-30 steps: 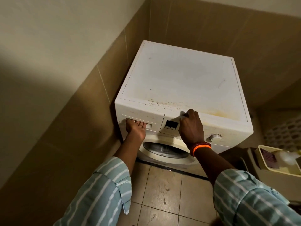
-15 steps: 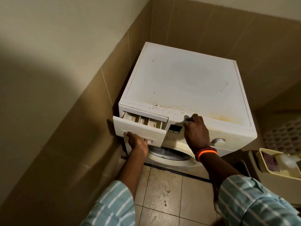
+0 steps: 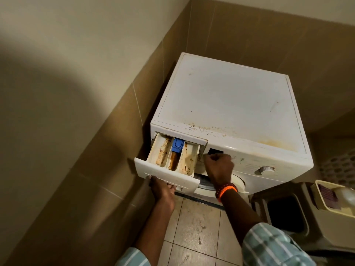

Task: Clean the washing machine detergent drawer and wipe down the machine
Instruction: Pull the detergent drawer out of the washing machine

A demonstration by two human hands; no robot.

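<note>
At the front left of the white front-loading washing machine (image 3: 226, 104), the stained white plastic detergent drawer (image 3: 169, 166) juts out, left hand (image 3: 162, 191) gripping its handle from below. Right hand (image 3: 218, 166) looks fisted, contents unclear. Yanking could spill residue.

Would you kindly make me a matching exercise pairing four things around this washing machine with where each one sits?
Things:
1. left hand
2. right hand
3. blue plastic insert
4. round white dial

Places:
A. middle compartment of the stained white detergent drawer
B. right end of the control panel
C. under the drawer's front, fingers hooked in its handle
D. against the panel beside the drawer opening

Pairs: 1-C, 2-D, 3-A, 4-B
</note>
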